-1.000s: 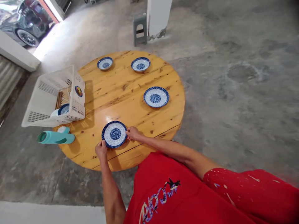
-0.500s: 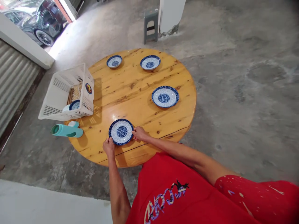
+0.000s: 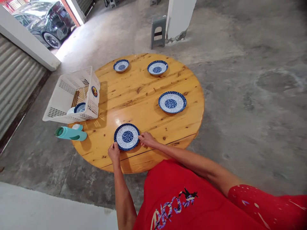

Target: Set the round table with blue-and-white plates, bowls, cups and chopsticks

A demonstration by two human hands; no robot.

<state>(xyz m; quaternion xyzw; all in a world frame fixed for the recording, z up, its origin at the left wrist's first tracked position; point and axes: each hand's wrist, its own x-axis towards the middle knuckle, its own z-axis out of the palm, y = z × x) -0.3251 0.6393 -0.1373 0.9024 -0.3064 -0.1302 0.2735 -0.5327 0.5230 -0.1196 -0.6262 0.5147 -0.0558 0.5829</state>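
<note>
A blue-and-white plate (image 3: 127, 136) is at the near side of the round wooden table (image 3: 134, 99). My left hand (image 3: 114, 152) pinches its lower left rim, with the thumb at the edge. On the opposite side my right hand (image 3: 146, 140) is closed on the right rim. Whether the plate rests fully on the wood I cannot tell. Farther right lies a second patterned plate (image 3: 170, 103). Two more blue-rimmed dishes, one dish (image 3: 157, 68) and a smaller-looking dish (image 3: 121, 65), stand toward the far edge.
On the table's left is a white plastic basket (image 3: 62, 95) holding a blue-rimmed dish (image 3: 80, 108) and chopstick-like sticks. A turquoise bottle-shaped container (image 3: 71, 134) is in front of it. Beyond the table stand a grey stool (image 3: 158, 32) and a white pillar (image 3: 180, 19).
The whole view has shifted slightly, so everything appears a little lower and to the right. Both hands keep their hold on the plate's rim, with no clear movement across the table.
</note>
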